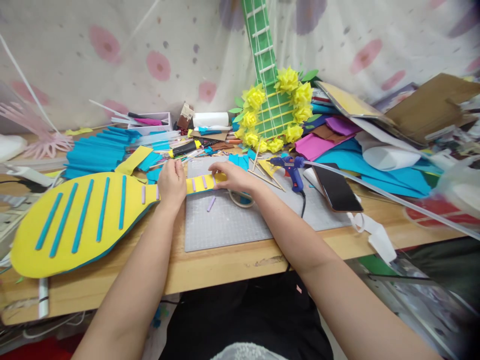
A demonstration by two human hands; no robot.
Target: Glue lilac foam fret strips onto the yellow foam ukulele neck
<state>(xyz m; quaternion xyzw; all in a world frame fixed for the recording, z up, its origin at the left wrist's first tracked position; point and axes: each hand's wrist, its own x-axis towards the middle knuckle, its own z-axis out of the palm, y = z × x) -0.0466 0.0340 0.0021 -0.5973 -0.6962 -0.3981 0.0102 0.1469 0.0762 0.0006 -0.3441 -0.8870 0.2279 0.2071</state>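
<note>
A yellow craft guitar [108,200] with blue strips on its body and a blue edge lies across the left of the table. Its neck [200,184] extends right and carries short lilac strips. My left hand [173,184] is closed around the neck near the body. At the neck's far end, my right hand [233,176] has thumb and fingertips closed about a lilac strip [214,179] lying across it; the fingers partly hide it. One loose lilac strip [211,204] lies on the grey cutting mat [228,230] below the neck.
A blue glue gun [294,171] and a black phone [336,187] lie right of my hands. Behind stands a green craft guitar [268,100] with yellow flowers. Blue crepe paper [99,150], paper sheets [386,170] and wooden sticks [266,180] crowd the table [232,270].
</note>
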